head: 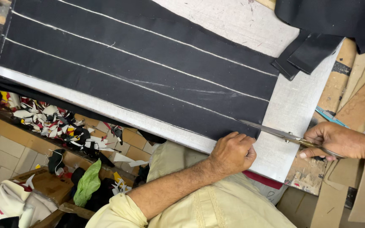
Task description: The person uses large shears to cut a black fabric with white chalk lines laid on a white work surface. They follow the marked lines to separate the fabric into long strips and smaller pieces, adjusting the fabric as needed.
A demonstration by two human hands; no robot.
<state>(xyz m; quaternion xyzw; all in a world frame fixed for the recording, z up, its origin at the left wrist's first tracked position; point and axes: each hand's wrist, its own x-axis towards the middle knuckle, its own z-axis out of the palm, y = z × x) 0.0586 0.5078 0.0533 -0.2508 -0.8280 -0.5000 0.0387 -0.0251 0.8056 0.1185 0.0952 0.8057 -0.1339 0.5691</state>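
Cream shirt cloth (216, 207) filled the bottom of the frame, closest to the lens, with the rolled sleeve of the left arm running up from lower left. Left hand (232, 153) lay fist-like, knuckles up, pressing the near edge of the black cloth (119, 63) onto the desk (284, 114), its fingers curled under with nothing in them. Right hand (334, 141), at the right edge, had its fingers closed around the handles of the scissors (284, 135); the blades pointed left and their tips met the cloth's right edge at the lowest chalk line.

That cloth was a dark, matte sheet spread flat across the upper left and centre of the frame. Four white chalk lines (148, 59) ran along it, roughly parallel, dividing it into long bands; the lower ones looked faint and smudged near the right end. Its right edge was cut straight. Narrow black strips (300, 55) lay folded at the upper right, beside a further heap of black fabric (339, 17) in the corner.

Under the cloth the desk showed as a pale, scuffed grey-white board, bare along the near edge and at the right. Brown cardboard pieces (355, 109) and a thin blue strip (330, 118) lay at right, beyond its end. Below the desk, at lower left, a tan tiled floor (5, 156) carried a litter of white, black, red and yellow scraps (55, 122), a green rag (88, 183) and a wooden box (47, 183).
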